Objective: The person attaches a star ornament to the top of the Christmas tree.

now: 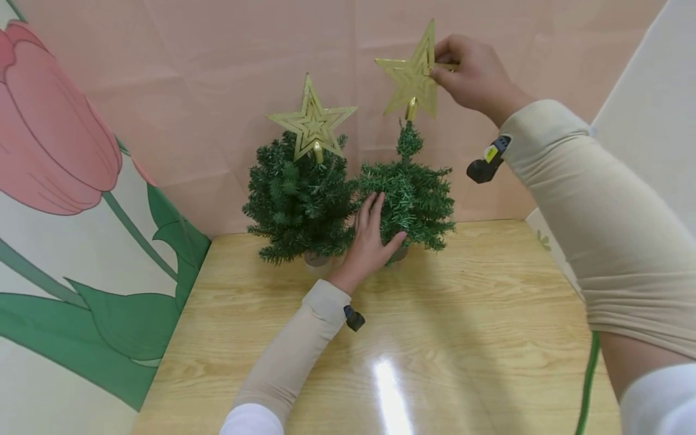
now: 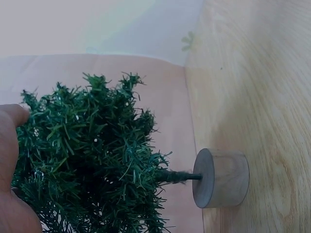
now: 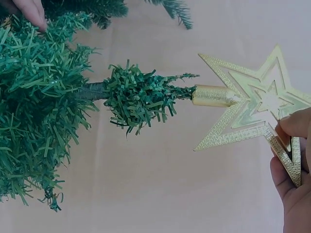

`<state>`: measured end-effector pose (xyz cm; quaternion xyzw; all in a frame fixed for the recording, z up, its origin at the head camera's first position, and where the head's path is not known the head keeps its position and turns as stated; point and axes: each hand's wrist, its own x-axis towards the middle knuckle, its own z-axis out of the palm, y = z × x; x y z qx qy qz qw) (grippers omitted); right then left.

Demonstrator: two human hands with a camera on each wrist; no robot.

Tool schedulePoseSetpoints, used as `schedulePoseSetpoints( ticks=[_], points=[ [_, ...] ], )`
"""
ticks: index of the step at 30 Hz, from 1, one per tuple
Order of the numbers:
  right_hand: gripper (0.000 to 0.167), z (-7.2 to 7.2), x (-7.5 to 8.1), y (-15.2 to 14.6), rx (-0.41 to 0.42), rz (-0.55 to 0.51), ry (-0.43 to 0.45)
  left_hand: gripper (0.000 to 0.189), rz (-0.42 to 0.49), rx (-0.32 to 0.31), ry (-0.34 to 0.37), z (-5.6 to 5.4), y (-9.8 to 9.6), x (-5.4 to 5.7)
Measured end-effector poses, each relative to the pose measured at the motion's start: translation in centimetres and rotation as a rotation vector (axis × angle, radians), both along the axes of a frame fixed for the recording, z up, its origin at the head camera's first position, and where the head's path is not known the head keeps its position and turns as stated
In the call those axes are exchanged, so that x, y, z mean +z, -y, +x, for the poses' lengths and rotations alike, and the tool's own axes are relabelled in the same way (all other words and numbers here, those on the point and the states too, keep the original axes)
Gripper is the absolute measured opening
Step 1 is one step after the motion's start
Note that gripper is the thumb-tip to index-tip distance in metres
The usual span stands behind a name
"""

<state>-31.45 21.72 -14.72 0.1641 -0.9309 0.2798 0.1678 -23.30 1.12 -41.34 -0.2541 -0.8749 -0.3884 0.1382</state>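
Note:
Between thumb and fingers my right hand [image 1: 475, 75] pinches one point of a gold star topper [image 1: 409, 74]. The star's short tube [image 3: 214, 95] meets the thin top sprig [image 3: 182, 91] of the right-hand small artificial tree [image 1: 410, 202], whose tip goes in at the tube's mouth. My left hand [image 1: 372, 244] rests on this tree's left side, fingers spread and fairly straight over the branches, thumb low near the base. In the left wrist view the tree's round wooden base [image 2: 223, 178] stands on the table, joined by a thin stem.
Close on the left stands a fuller dark green tree [image 1: 299, 199], topped by another gold star [image 1: 314, 121]. Behind both hangs a pink backdrop [image 1: 217, 90]. A tulip-printed panel [image 1: 60, 121] flanks the wood-grain table [image 1: 462, 338], and a green cord [image 1: 588, 380] hangs at right.

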Motion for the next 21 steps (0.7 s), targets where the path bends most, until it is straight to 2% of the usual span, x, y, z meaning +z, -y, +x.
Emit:
schedulePoseSetpoints(
  ticks=[21],
  points=[
    [0.039,0.12,-0.05,-0.1,0.034,0.078,-0.003,0.089,0.002,-0.002,0.027,0.11,-0.43,0.19]
  ],
)
